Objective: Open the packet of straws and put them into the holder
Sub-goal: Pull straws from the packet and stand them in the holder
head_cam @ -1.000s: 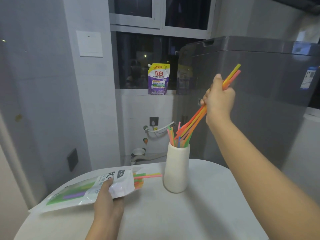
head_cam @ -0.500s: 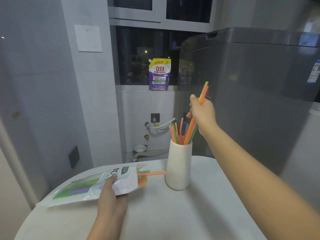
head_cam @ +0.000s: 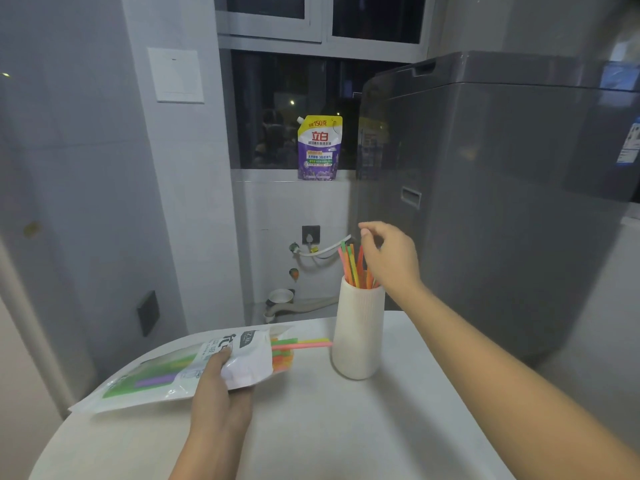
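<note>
Straws [head_cam: 355, 266] stand in the holder [head_cam: 358, 336], right hand [head_cam: 391, 259] loose above, left hand [head_cam: 221, 382] gripping packet [head_cam: 180, 372].

A white holder [head_cam: 358, 332] stands on the table [head_cam: 329, 420], coloured straws [head_cam: 353, 263] upright inside. The right hand [head_cam: 391, 259] hovers at their tips, fingers loose, apparently not gripping. Left of the holder, the left hand [head_cam: 221, 393] grips the opened packet [head_cam: 180, 372].

I see a round white table [head_cam: 346, 427] in front of me. Behind it a grey washing machine [head_cam: 502, 202] stands at the right. A purple-and-yellow detergent pouch [head_cam: 319, 148] sits upright on the windowsill [head_cam: 277, 175], under a dark window [head_cam: 284, 109]. A white wall switch [head_cam: 176, 75] is at the left.
</note>
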`<action>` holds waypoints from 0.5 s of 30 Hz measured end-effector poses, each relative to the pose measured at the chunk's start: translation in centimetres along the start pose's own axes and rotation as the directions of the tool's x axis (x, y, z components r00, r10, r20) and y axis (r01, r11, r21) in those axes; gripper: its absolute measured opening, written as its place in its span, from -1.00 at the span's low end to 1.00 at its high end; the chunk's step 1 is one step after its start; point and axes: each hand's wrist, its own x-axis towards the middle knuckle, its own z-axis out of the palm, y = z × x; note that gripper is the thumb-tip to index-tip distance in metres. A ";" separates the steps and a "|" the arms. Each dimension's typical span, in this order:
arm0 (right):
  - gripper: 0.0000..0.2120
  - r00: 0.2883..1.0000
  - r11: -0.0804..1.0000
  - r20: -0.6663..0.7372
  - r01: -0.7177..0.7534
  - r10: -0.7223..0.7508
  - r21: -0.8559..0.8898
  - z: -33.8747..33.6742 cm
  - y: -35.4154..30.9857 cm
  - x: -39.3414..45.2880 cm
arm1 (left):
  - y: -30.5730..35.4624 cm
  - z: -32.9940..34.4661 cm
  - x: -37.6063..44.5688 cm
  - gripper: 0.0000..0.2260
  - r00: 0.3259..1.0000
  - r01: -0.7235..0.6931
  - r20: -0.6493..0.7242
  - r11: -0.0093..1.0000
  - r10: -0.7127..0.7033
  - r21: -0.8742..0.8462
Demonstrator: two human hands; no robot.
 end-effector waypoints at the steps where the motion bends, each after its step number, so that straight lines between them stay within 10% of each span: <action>1: -0.73 0.999 0.997 0.004 0.052 -0.052 -0.062 0.1 0.1 -0.4 | 0.0 0.0 0.0 -0.88 1.000 -0.004 0.000 1.000 0.004 0.003; 7: -0.67 0.965 0.928 0.141 0.251 -0.220 -0.274 0.8 1.0 -1.8 | 0.0 0.1 -0.1 -0.79 1.000 -0.020 0.009 1.000 0.020 -0.002; 15: -0.68 0.958 0.956 -0.038 0.281 -0.285 -0.085 0.3 -0.9 -4.7 | 0.2 -0.1 -0.1 -0.77 1.000 -0.014 0.027 1.000 0.014 -0.019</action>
